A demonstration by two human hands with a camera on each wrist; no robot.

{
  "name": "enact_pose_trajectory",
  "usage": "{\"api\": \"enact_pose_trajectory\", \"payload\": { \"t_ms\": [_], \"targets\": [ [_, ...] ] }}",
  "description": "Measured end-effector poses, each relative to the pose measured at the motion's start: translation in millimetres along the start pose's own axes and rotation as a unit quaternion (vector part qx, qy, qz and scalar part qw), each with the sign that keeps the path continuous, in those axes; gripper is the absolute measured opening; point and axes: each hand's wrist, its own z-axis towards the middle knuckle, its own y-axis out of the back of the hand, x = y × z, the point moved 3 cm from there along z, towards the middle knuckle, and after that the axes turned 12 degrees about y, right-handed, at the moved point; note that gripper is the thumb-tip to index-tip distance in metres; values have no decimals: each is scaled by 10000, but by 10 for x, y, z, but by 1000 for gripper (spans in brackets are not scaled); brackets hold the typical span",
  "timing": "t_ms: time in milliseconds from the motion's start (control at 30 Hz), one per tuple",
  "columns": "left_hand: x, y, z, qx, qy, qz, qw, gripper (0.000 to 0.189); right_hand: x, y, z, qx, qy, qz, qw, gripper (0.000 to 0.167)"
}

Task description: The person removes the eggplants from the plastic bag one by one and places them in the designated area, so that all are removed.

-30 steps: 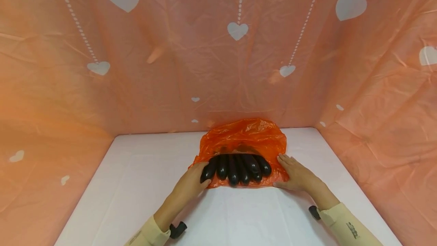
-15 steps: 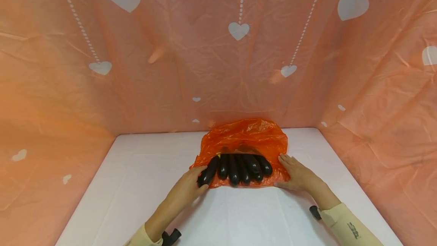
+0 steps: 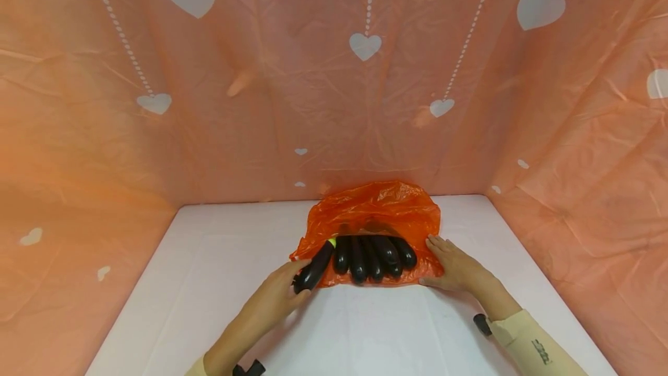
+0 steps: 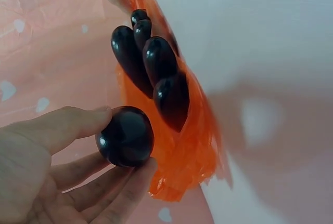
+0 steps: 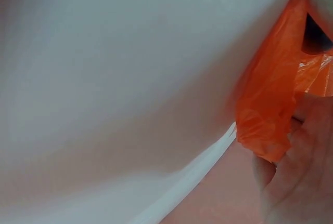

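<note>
A dark purple eggplant with a green stem end slants from the left side of an orange plastic bag. My left hand grips its rounded lower end; in the left wrist view, thumb and fingers lie on opposite sides of this eggplant. Several more eggplants lie side by side in the bag's mouth, their upper ends behind the translucent film. At the bag's right edge is my right hand, thumb and fingers spread apart. The right wrist view shows the bag's edge held between its thumb and fingers.
A white-covered table lies under everything. Pink-orange curtains with white hearts stand behind it and along both sides. The bag's far edge lies close to the back curtain.
My left hand has drawn the leftmost eggplant down and left, away from the others, and its green stem end has come into view. The right hand and the bag have stayed in place.
</note>
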Motion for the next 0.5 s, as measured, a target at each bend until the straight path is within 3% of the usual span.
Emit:
{"api": "enact_pose_trajectory", "payload": {
  "t_ms": [500],
  "targets": [
    [10,228,-258,-158,-159,-15,9997,59,4,8,5,14,29,-23,10000,102]
  ]
}}
